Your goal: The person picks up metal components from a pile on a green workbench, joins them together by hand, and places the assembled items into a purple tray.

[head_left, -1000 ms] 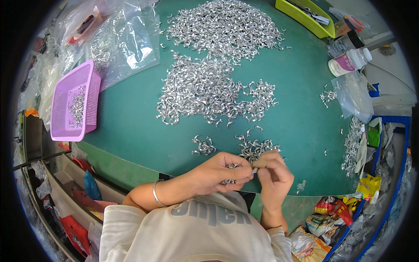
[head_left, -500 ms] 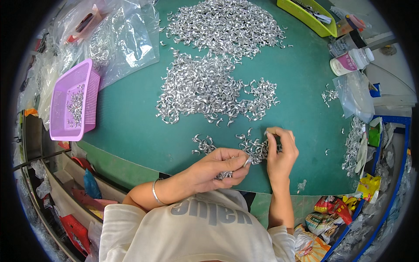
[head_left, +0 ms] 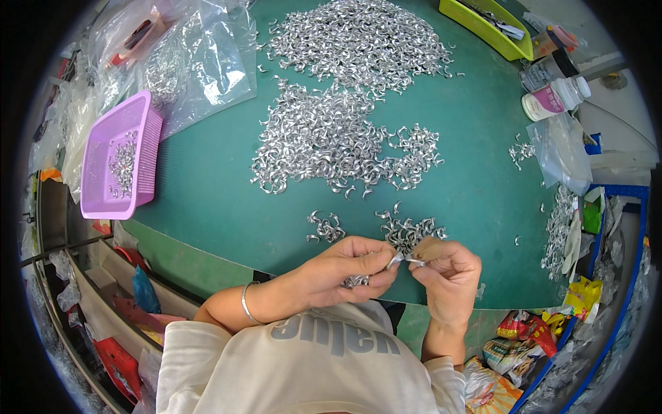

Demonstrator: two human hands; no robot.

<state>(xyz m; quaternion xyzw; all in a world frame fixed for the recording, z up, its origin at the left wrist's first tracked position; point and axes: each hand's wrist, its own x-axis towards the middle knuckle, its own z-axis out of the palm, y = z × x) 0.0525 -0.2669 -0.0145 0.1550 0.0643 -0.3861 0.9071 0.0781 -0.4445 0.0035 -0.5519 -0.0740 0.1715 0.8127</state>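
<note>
My left hand (head_left: pixel 352 270) is closed around several small curved silver metal pieces (head_left: pixel 356 281), with one more piece (head_left: pixel 394 260) pinched between thumb and forefinger. Close beside it, my right hand (head_left: pixel 448 272) pinches a single silver metal piece (head_left: pixel 415 261), its tip near the left hand's piece. Just beyond both hands lies a small heap of the same pieces (head_left: pixel 408 233), and a smaller cluster (head_left: pixel 325 226) sits to its left. Farther off, two large piles of these pieces, a nearer one (head_left: pixel 314 134) and a far one (head_left: pixel 358 41), cover the middle of the green table (head_left: pixel 207 186).
A purple basket (head_left: pixel 146 162) with some pieces stands at the left, beside clear plastic bags (head_left: pixel 221 62). A yellow-green tray (head_left: pixel 483 31), a white bottle (head_left: pixel 552 99) and a plastic bag (head_left: pixel 562 152) lie along the right. More metal pieces (head_left: pixel 557 228) line the right edge.
My right hand has come down and left from the small heap, bringing a metal piece up to my left hand. The left hand has stayed nearly in place.
</note>
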